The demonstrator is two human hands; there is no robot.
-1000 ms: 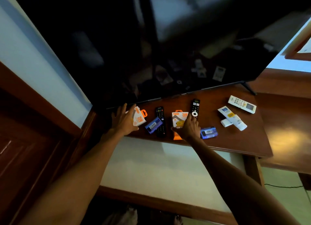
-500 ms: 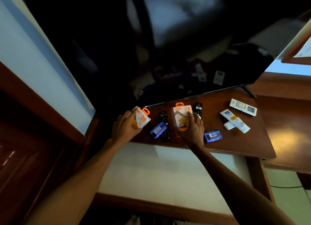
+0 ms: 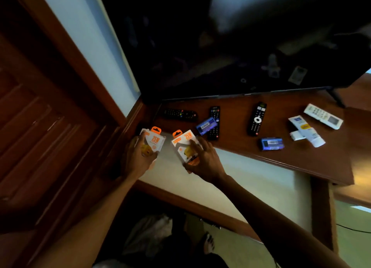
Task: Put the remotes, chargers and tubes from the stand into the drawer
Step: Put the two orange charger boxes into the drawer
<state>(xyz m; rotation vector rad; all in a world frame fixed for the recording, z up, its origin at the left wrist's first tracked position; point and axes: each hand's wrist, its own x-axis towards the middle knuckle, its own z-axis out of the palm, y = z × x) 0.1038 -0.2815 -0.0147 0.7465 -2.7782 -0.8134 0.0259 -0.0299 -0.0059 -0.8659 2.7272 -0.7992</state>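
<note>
My left hand grips a white and orange charger box, lifted just off the stand's front left corner. A second charger box of the same kind sits in my right hand, held in front of the stand's edge. On the wooden stand lie three black remotes, a white remote, two blue boxes and a white tube across a small white box. No drawer shows.
A large dark TV stands at the back of the stand. A wooden door is at the left. Below, a brown skirting board runs along the wall, and my foot is on the floor.
Both hands have lifted their charger boxes off the stand and drawn them back over its front edge. A third black remote at the left is now uncovered. The camera has tilted down.
</note>
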